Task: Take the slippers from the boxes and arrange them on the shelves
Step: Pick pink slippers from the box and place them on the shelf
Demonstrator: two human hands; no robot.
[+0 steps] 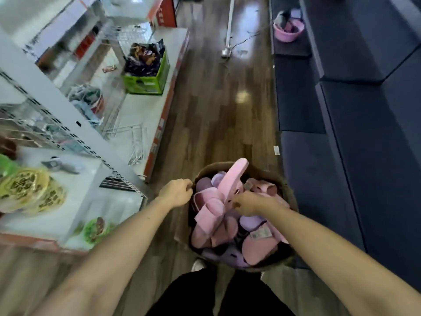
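Observation:
A brown cardboard box [287, 192] stands on the wooden floor in front of me, heaped with pink and purple slippers [218, 226]. My left hand [176, 192] is closed on the box's left rim. My right hand [248, 202] is over the heap, fingers pinched on a pink slipper [232, 176] that sticks up out of the box with its sole tilted toward the far side. Both of my forearms reach in from the bottom of the frame.
White metal shelves [145, 110] run along the left, holding a green carton of dark packets [145, 69], snack bags [29, 190] and wire racks. Dark blue shelving [355, 124] lines the right. A pink basket [288, 30] sits far back. Wooden aisle floor [218, 106] lies ahead.

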